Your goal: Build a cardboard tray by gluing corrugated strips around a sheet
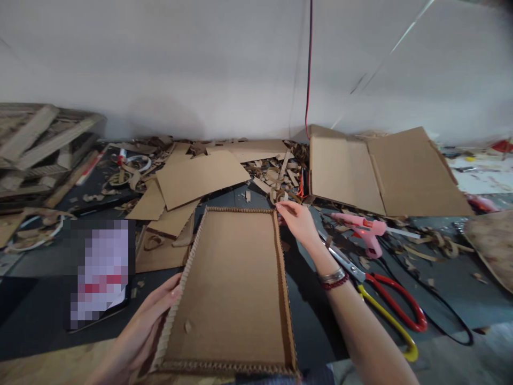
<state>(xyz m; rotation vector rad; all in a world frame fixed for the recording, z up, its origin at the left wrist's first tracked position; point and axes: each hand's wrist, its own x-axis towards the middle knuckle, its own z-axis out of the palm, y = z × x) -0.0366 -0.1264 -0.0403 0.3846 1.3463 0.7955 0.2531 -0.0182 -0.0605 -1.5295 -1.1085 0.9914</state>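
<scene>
A shallow cardboard tray (236,278) with a corrugated rim lies in front of me, tilted toward me. My left hand (154,310) grips its left side, thumb on the rim and the other fingers mostly hidden below. At the far right corner, the fingertips of my right hand (296,219) are pinched on the rim. A small cardboard scrap (187,326) rests on the tray's floor. Right of my right forearm lie scissors (360,275) with one red and one yellow handle, and a pink glue gun (366,232) with a glue stick in its back.
Flat cardboard sheets (202,179) and many scraps (272,171) cover the table's back. A folded cardboard piece (347,171) stands back right. To the left are a phone (102,272) with a blurred screen and a stack of wooden strips (40,139). A black cord (436,305) crosses the right side.
</scene>
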